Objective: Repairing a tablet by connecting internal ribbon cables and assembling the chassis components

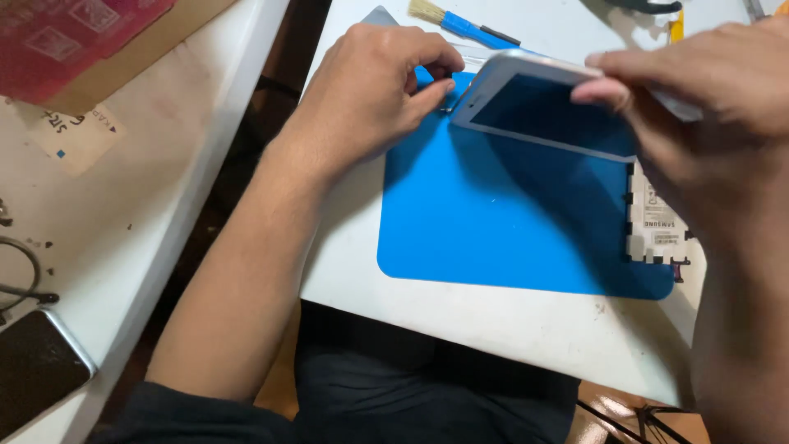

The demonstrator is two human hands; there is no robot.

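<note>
Right now the white tablet (546,103) is lifted at a tilt over the blue mat (509,222), dark screen facing me, its near-left corner lowest and close to the mat. My right hand (707,90) grips it along the upper right edge, fingers (604,90) curled down over the screen side, closed on the frame. My left hand (370,86) sits at the tablet's left corner, fingers pinched nearly closed around something small and blue right at that corner; can't tell exactly what it is, mostly hidden by the hand. Left thumb tip touches or nearly touches the tablet edge.

Under the tablet, at the mat's right edge, lies a flat white-framed part with a label (657,226), partly covered by my right hand. The mat rests on the white tabletop (493,316), near its front edge.

Beyond the mat, a brush with a blue handle and pale bristles (448,20) lies on the tabletop, just behind my left hand.

Left of a dark gap there is a second white tabletop (156,189). On it: a dark-screened phone (37,366) at the near-left corner, a dark cable loop (25,275) above it, a paper sticker (78,131), and a red-and-brown cardboard box (90,37) at the top.
</note>
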